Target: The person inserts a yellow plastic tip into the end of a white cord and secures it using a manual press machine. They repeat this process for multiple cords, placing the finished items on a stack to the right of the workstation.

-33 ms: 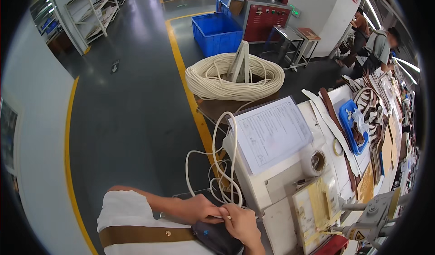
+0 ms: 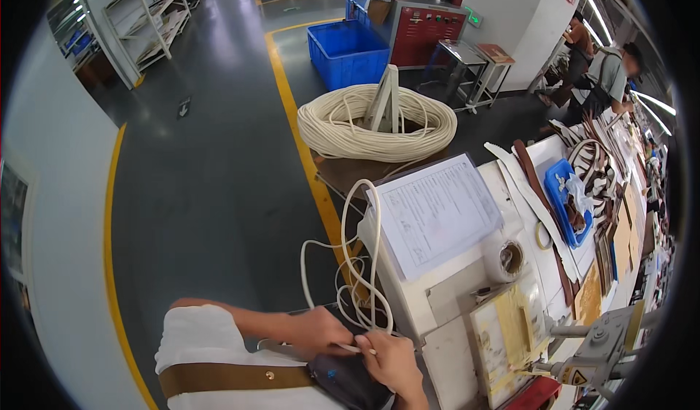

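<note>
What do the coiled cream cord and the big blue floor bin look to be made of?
Coiled cream cord: probably plastic or fibre, smooth-looking; it is even in thickness and bends in rounded loops, but any weave is too fine to tell.
Big blue floor bin: most likely moulded plastic, slightly glossy, judging by its uniform colour and one-piece look.

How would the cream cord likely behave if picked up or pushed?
The cream cord is probably flexible but springy, since its slack holds wide, rounded loops. The big coil is likely heavy as a whole, with many turns piled together. Pushed sideways, it may be checked by the upright stand poking up through its middle.
</note>
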A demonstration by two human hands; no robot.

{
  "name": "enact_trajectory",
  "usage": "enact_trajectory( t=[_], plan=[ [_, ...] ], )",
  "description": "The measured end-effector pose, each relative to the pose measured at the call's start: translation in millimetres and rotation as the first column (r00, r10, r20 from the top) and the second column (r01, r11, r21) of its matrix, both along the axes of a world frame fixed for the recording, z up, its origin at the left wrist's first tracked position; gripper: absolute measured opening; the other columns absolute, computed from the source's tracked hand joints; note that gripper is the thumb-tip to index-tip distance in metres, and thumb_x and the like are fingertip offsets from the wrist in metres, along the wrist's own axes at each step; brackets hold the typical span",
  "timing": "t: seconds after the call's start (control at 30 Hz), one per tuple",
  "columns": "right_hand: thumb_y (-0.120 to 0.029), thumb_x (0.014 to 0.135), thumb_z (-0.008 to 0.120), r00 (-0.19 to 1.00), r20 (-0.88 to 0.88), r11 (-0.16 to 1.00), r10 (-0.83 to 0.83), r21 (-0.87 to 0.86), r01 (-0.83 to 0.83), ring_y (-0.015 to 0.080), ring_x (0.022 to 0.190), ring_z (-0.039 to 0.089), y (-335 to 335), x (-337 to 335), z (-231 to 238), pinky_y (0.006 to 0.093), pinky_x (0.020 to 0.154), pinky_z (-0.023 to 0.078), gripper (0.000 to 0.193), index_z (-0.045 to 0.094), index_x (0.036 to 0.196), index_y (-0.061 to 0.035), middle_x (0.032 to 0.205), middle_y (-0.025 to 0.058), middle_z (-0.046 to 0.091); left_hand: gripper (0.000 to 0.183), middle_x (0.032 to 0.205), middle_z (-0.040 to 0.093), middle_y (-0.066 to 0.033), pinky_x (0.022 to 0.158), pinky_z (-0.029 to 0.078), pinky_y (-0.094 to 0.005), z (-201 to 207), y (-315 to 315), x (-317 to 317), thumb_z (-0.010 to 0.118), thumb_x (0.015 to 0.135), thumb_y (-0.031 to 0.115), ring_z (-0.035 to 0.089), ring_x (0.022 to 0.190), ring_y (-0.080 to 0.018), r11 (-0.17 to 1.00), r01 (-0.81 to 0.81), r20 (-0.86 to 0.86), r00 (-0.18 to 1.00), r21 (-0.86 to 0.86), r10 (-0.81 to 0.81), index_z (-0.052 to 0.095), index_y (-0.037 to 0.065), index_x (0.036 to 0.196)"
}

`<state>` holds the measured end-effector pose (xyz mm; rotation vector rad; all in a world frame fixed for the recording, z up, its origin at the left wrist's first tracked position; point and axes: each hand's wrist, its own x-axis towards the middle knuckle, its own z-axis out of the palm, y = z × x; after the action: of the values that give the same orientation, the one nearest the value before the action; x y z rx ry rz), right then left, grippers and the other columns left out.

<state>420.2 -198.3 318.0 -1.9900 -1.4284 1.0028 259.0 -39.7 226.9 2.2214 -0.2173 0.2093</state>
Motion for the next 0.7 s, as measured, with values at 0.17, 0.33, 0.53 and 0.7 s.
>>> enact_trajectory(
  t=[0.17,0.33,0.53,0.7],
  plan=[
    [-0.03,0.103,0.057,0.857,-0.411,0.9,-0.312,0.161,0.405,0.0225,0.07,0.057,-63.2,19.2,35.8,0.0337,0.062,0.043,0.034,0.066,0.098,0.002,0.091,0.0142,0.068,0.028,0.067,0.067,-0.0109,0.082,0.053,-0.0509,-69.8,84.4,-23.2,0.068,0.086,0.033,0.069,0.074,-0.0335,0.859,-0.092,-0.236,0.942,0.504,0.24,0.067,0.01,0.069],
    [-0.038,0.101,0.059,0.725,-0.605,0.574,-0.33,0.481,0.663,0.0168,0.053,0.05,-86.7,16.9,64.7,0.0304,0.05,0.036,0.051,0.064,0.073,0.0036,0.066,0.0109,0.061,0.021,0.076,0.07,-0.0119,0.107,0.043,-0.0535,-167.5,153.6,-95.2,0.068,0.089,0.029,0.071,0.084,-0.033,0.79,-0.352,-0.439,0.684,0.502,0.583,0.07,0.009,0.086],
    [-0.036,0.103,0.057,0.768,-0.565,0.759,-0.302,0.344,0.552,0.0274,0.078,0.067,-75.8,24.1,71.1,0.0344,0.07,0.051,0.047,0.07,0.104,0.0091,0.094,0.0226,0.071,0.019,0.067,0.067,-0.01,0.063,0.054,-0.0447,-102.3,126.3,-53.9,0.068,0.092,0.029,0.07,0.065,-0.0323,0.465,-0.794,-0.26,0.389,0.392,0.884,0.07,0.01,0.092],
    [-0.04,0.103,0.055,0.902,-0.252,0.874,-0.35,0.259,0.412,0.033,0.125,0.061,-23.0,8.8,64.2,0.0373,0.106,0.044,0.052,0.064,0.13,0.0037,0.13,0.0279,0.064,0.012,0.072,0.07,-0.0057,0.056,0.054,-0.0413,-5.2,57.1,-3.0,0.07,0.09,0.023,0.07,0.063,-0.0276,0.663,-0.688,-0.131,0.659,0.294,0.741,0.067,0.012,0.093]
  ],
)
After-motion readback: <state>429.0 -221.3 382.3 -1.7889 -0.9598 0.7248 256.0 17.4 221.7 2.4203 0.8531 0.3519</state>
